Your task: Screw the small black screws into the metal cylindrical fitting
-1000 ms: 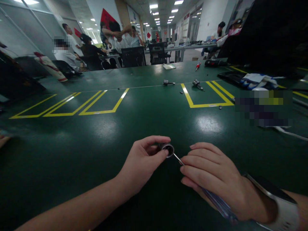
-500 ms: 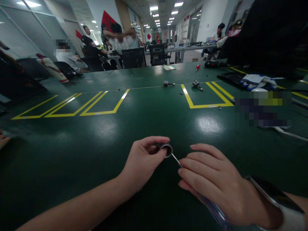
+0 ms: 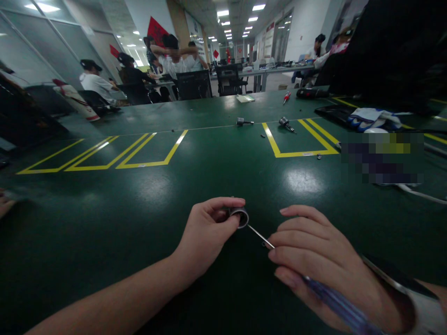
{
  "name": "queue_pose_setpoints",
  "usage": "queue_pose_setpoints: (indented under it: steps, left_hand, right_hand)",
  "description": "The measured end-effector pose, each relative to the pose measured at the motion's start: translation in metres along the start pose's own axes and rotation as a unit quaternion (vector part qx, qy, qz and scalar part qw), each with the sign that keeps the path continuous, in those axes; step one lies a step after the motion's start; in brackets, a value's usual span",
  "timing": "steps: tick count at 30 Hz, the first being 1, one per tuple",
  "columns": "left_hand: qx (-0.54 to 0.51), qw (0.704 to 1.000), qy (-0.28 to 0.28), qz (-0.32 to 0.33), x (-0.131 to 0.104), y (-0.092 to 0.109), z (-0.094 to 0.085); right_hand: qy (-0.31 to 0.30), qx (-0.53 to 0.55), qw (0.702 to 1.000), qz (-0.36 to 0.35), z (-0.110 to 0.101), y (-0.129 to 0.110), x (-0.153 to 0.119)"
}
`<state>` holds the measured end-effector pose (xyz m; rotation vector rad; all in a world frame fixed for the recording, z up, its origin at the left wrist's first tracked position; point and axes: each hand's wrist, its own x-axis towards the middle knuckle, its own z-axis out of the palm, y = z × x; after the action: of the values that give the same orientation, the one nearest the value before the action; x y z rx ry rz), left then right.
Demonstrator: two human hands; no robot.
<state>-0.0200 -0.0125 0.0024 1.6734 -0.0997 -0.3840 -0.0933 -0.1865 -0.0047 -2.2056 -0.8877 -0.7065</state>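
Observation:
My left hand (image 3: 209, 228) grips a small metal cylinder (image 3: 243, 217) between thumb and fingers, its hollow end facing right. In my right hand (image 3: 314, 260) is a screwdriver (image 3: 335, 300) with a clear bluish handle and a thin metal shaft. The shaft's tip is at the lower rim of the cylinder; whether it touches cannot be told. A tiny ring-like part (image 3: 263, 244) lies on the table under the shaft.
On the green table (image 3: 104, 204), two metal parts with shafts, one (image 3: 244, 122) left of the other (image 3: 287, 124), lie farther off. A red screwdriver (image 3: 287, 97) and white-blue gloves (image 3: 375, 118) are beyond. Another person's hand (image 3: 5, 203) shows at the left edge.
My right hand has drawn back slightly to the right, and more of the screwdriver's shaft and handle shows. The tiny ring-like part has come into sight. My left hand has barely moved.

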Motion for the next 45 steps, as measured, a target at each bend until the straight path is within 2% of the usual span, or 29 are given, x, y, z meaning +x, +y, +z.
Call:
queue_pose_setpoints:
  steps: [3,5,7,9,11,15,20,22,26,29,31,38,45]
  left_hand:
    - [-0.004,1.000,-0.002,0.001,0.002,0.000,-0.002]
    - [-0.010,1.000,-0.010,-0.006,0.003,0.000,-0.003]
    - [-0.016,1.000,-0.019,-0.017,0.003,0.001,-0.005]
    - [-0.022,0.999,-0.026,-0.028,0.004,0.001,-0.007]
    - [-0.028,0.998,-0.033,-0.033,0.004,0.002,-0.009]
    - [-0.037,0.998,-0.041,-0.037,0.005,0.002,-0.010]
    - [-0.041,0.998,-0.037,-0.040,0.004,0.003,-0.009]
    - [-0.043,0.998,-0.039,-0.038,0.004,0.002,-0.009]
    - [-0.063,0.997,-0.041,-0.018,0.003,0.000,-0.008]
    - [-0.084,0.996,-0.024,-0.006,0.003,0.000,-0.006]
    - [-0.088,0.996,-0.017,0.000,0.003,0.000,-0.005]
    - [-0.084,0.996,-0.041,0.011,0.001,0.002,-0.004]
    - [-0.060,0.997,-0.050,0.013,-0.001,0.000,-0.002]
  right_hand:
    - [0.036,0.126,0.982,0.138,-0.004,0.005,0.001]
    - [0.047,0.192,0.946,0.256,-0.002,0.012,0.001]
    - [0.029,0.246,0.904,0.349,0.001,0.020,0.001]
    - [0.014,0.272,0.880,0.389,0.004,0.027,0.000]
    - [0.013,0.272,0.878,0.394,0.006,0.030,-0.001]
    - [0.019,0.238,0.890,0.389,0.003,0.028,0.001]
    - [-0.014,0.182,0.911,0.369,0.001,0.025,0.004]
    - [-0.015,0.154,0.935,0.318,0.000,0.022,0.003]
    - [-0.049,0.066,0.986,0.144,0.000,0.012,0.001]
    - [-0.075,-0.004,0.997,0.030,0.002,0.007,-0.002]
    - [-0.066,-0.027,0.997,-0.005,0.004,0.007,-0.003]
    - [0.026,-0.049,0.997,-0.045,0.001,0.005,-0.004]
    - [0.021,-0.067,0.997,-0.042,0.003,0.005,-0.004]
